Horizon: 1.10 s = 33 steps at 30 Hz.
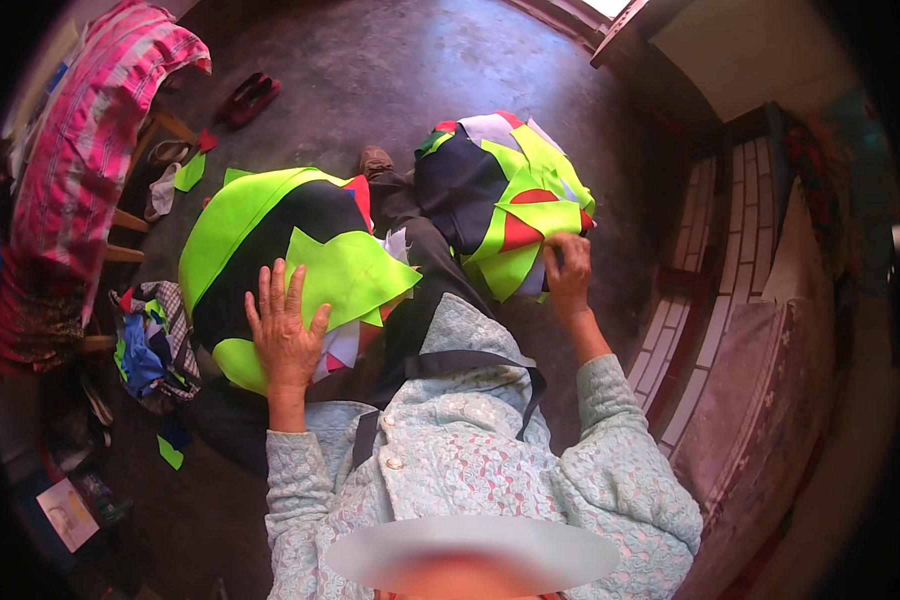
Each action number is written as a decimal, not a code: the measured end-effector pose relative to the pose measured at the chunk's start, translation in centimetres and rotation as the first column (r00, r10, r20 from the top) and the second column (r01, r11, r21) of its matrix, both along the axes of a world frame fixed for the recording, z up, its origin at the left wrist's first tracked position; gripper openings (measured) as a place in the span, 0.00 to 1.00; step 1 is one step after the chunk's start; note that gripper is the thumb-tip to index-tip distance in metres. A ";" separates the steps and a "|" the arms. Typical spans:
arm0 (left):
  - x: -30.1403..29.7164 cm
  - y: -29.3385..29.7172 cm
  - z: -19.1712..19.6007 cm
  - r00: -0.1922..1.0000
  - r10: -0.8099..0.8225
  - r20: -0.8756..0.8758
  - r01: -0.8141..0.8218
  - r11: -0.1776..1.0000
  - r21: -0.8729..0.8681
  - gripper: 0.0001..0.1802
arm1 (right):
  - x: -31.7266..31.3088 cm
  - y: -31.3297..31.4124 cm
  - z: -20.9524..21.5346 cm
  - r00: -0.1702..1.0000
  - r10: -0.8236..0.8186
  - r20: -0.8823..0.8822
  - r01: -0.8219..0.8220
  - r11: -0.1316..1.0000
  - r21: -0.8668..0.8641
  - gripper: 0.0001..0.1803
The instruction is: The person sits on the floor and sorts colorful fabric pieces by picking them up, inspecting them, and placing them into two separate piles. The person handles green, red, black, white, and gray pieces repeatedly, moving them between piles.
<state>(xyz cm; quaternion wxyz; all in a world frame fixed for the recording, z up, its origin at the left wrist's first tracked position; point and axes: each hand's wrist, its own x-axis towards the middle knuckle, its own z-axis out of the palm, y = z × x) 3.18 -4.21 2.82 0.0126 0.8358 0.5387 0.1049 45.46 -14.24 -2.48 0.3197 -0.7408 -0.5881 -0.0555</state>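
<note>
My left hand (288, 335) lies flat, fingers spread, on a bright yellow-green fabric piece (342, 268). This tops a left heap of cloth, where a dark piece (238, 262) and a long curved yellow-green piece (232, 225) also show, with bits of red and white at its right side. On the right sits a second heap of dark, yellow-green, red and pale cut pieces, with a dark piece (457, 192) on its left side. My right hand (569, 270) has its fingers closed at the near edge of a yellow-green fabric scrap (545, 216) there. Its fingertips are partly hidden.
Left stands wooden furniture draped with a pink checked cloth (95, 130). Dark red shoes (248, 100) and small scraps (190, 172) lie on the floor. A checked bundle of scraps (157, 340) sits beside the left heap. Along the right runs a white-tiled ledge (735, 270).
</note>
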 end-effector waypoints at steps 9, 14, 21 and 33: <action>0.0 0.0 0.0 0.999 -0.010 0.035 0.010 1.000 0.011 0.34 | 3.5 3.1 -2.1 0.961 -0.250 -0.118 0.195 0.917 -0.348 0.18; 0.1 0.1 0.0 0.999 -0.011 0.034 0.010 1.000 0.019 0.34 | 5.4 2.8 -4.4 0.773 -0.320 -0.548 0.403 0.915 0.034 0.06; 0.0 0.1 -0.1 1.000 -0.006 0.009 0.005 1.000 0.006 0.35 | 7.8 1.8 -3.1 0.040 0.353 -0.935 0.591 0.746 0.307 0.13; 0.2 -0.4 1.0 0.965 -0.057 0.257 0.032 0.994 0.100 0.35 | -4.0 3.9 6.2 -0.692 0.486 -0.534 0.123 0.808 0.577 0.21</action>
